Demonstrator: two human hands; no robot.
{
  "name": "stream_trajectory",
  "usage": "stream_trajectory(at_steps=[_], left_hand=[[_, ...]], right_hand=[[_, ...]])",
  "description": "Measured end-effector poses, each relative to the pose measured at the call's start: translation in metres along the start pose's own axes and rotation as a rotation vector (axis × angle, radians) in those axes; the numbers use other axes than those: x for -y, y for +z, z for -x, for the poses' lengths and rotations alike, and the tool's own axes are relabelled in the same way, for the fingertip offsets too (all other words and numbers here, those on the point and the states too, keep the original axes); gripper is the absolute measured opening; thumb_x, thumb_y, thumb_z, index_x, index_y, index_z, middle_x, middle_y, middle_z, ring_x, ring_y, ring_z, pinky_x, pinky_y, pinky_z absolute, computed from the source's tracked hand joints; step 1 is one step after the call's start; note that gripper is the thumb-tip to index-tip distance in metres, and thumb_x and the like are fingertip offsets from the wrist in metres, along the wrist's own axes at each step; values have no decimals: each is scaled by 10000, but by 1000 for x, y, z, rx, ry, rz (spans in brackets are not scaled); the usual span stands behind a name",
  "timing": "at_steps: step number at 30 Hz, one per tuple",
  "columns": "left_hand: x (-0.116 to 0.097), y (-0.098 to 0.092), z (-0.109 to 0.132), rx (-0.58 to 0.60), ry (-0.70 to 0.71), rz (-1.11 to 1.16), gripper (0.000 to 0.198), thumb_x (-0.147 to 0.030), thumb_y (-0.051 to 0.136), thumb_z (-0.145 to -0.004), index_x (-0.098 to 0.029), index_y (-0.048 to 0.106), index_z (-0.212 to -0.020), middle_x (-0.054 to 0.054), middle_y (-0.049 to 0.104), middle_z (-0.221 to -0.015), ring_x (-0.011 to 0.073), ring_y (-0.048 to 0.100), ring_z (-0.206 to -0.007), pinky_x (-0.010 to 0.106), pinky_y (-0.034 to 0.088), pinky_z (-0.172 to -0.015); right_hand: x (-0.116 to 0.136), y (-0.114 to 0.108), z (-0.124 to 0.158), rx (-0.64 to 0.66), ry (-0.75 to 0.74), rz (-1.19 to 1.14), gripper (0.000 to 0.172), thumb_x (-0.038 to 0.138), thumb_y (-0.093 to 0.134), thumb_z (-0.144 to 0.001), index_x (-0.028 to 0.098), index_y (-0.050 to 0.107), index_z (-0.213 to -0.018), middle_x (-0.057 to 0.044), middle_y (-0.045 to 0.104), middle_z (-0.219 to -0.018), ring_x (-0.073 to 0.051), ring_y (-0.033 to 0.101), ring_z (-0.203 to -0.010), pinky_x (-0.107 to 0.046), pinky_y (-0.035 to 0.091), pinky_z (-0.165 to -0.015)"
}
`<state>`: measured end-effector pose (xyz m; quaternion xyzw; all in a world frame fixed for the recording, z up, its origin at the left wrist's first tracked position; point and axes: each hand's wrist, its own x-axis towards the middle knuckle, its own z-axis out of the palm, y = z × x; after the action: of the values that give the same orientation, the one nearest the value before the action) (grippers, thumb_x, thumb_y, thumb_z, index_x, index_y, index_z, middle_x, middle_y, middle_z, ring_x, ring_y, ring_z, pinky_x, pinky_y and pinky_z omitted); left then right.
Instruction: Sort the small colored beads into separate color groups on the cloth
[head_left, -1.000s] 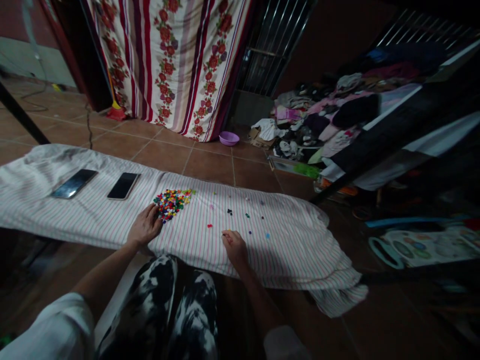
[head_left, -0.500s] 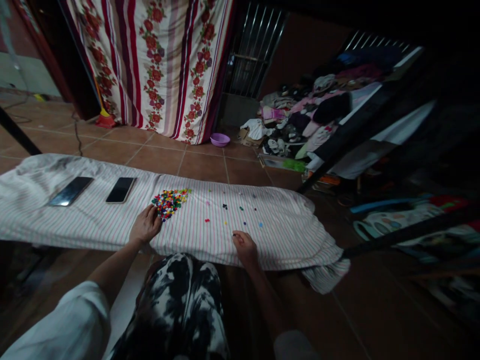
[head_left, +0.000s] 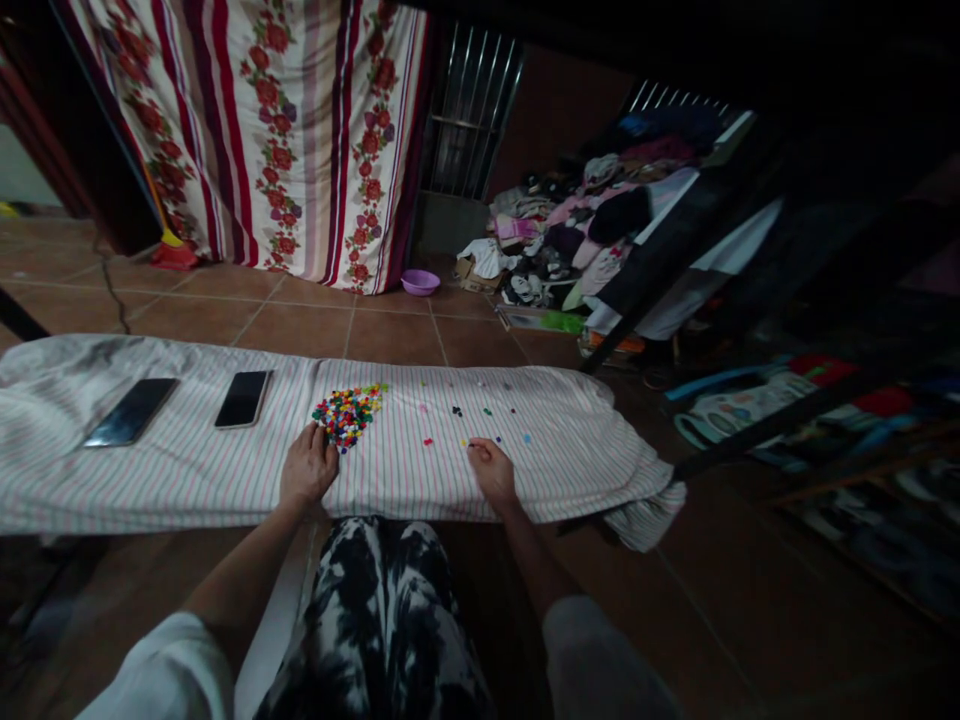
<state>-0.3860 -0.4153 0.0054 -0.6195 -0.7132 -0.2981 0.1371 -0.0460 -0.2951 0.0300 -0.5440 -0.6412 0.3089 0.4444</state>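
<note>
A heap of small multicoloured beads [head_left: 352, 410] lies on the striped cloth [head_left: 405, 485]. My left hand [head_left: 310, 465] rests at the heap's near left edge, fingers laid out on the cloth and touching the outer beads. Right of the heap, single beads and little groups sit in loose rows, among them a black group [head_left: 457, 411], a red one [head_left: 428, 442] and a light blue one [head_left: 527, 438]. My right hand [head_left: 493, 472] is closed in a pinch on a tiny dark bead, right beside a yellow bead [head_left: 463, 442].
Two phones, one [head_left: 132, 412] at far left and another [head_left: 243, 398] nearer the heap, lie on the cloth. Beyond it are a purple basin [head_left: 420, 283], a floral curtain [head_left: 315, 150] and a pile of clothes [head_left: 570, 230]. Dark metal bars [head_left: 750, 440] flank the right side.
My right hand has moved forward, away from my body, to beside the yellow bead, still pinching. My left hand stays at the heap's edge. The camera view has turned slightly.
</note>
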Motion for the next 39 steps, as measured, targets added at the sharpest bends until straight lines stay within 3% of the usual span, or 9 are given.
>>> stream_trajectory(at_steps=[8, 15, 26, 39], left_hand=[[-1, 5, 0, 12, -101, -10, 407, -290, 397, -887, -117, 510, -1238, 217, 571, -1277, 331, 504, -1260, 503, 449, -1002], [0, 9, 2, -16, -108, -40, 423, -310, 384, -904, -131, 491, -1272, 204, 568, -1294, 329, 504, -1265, 507, 441, -1013], [-1, 8, 2, 14, -114, -73, 405, -299, 375, -912, -109, 510, -1244, 210, 557, -1304, 327, 517, -1245, 484, 457, -997], [1, 10, 2, -1, -111, -48, 412, -290, 371, -911, -125, 505, -1263, 196, 565, -1297, 323, 488, -1286, 502, 436, -1038]], right_hand=[[-1, 18, -48, -21, -16, 159, 335, 422, 550, -721, 199, 740, -884, -43, 684, -805, -189, 615, -744, -312, 495, -766], [-13, 44, -79, -18, -12, 368, 241, 250, 533, -741, 199, 729, -871, -40, 702, -819, -186, 639, -803, -287, 476, -787], [-20, 58, -91, -31, -14, 491, 98, 181, 584, -777, 204, 637, -856, -42, 690, -820, -177, 632, -788, -263, 436, -710], [-27, 50, -97, -6, 30, 391, 69, 215, 596, -705, 232, 637, -759, -6, 701, -757, -175, 642, -742, -271, 453, -692]])
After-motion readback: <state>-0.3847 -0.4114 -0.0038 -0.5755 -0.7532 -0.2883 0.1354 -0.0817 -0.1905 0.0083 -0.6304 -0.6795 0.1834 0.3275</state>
